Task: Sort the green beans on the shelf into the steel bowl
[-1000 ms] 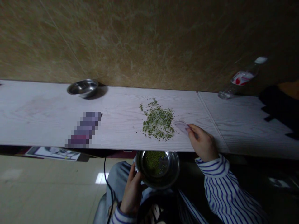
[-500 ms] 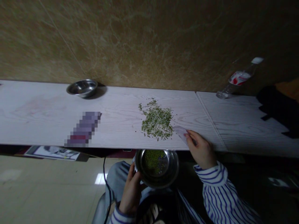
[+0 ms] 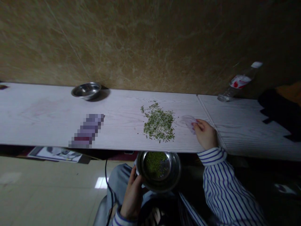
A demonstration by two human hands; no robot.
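Head view: the steel bowl [image 3: 175, 169], clamped at its left rim between the thumb and fingers of the left hand [image 3: 133, 196], could be tipped by this one-sided grip and its beans spilled. Green beans [image 3: 160, 124] spread by the tabletop's [image 3: 122, 125] front edge could be scattered over it by a hasty stroke of the clear disc [image 3: 188, 122], pinched in the right hand [image 3: 207, 135]; compared with the earlier frame, the disc is shifted rightward, away from them.

Dim light — glare on floor [image 3: 101, 182], shadow beside upper bowl [image 3: 86, 91] — lower right darkest.
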